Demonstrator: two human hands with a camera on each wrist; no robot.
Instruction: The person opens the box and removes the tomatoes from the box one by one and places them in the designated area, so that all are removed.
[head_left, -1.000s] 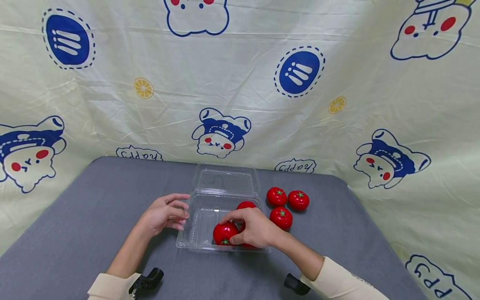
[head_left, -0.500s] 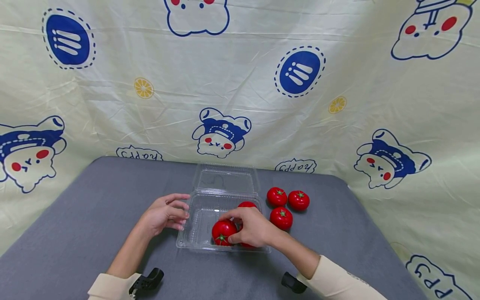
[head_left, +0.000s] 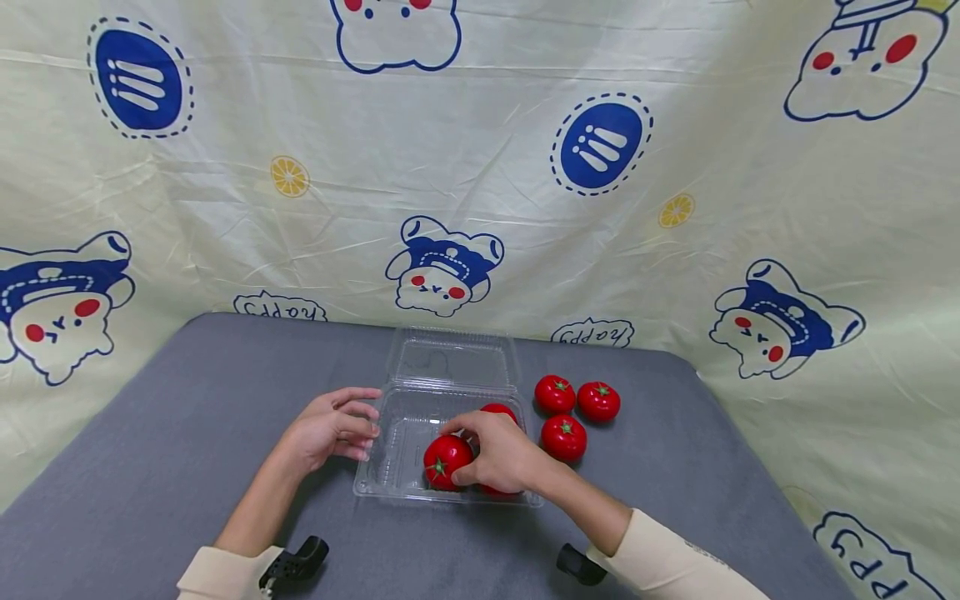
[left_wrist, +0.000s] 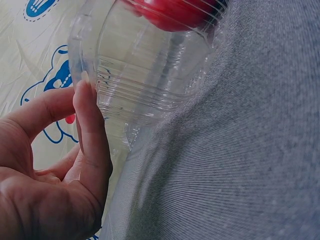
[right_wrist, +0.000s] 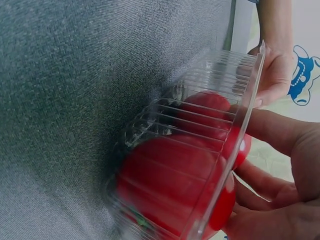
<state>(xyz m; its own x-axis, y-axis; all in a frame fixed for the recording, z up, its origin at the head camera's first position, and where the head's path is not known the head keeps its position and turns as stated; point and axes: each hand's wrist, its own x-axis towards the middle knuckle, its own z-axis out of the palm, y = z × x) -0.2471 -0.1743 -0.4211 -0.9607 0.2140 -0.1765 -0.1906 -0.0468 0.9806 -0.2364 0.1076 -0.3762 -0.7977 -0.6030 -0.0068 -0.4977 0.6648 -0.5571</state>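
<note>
A clear plastic clamshell container lies open on the table, lid tipped back at the rear. My right hand holds a red tomato inside its front middle, thumb and fingers around the fruit. Behind and beneath this hand, other tomatoes sit along the container's right side; one red tomato shows past the knuckles, and another is mostly covered. My left hand is at the container's left rim, fingers loosely bent; in the left wrist view its fingertips touch the clear edge.
Three more tomatoes stand in a cluster on the grey tablecloth, right of the container. A printed curtain hangs behind the table. Dark wrist devices are worn at both cream sleeves.
The tomato under my right hand has turned, its green stem swinging upward to face the camera more. The right hand has shifted slightly left; my left hand stays in place.
</note>
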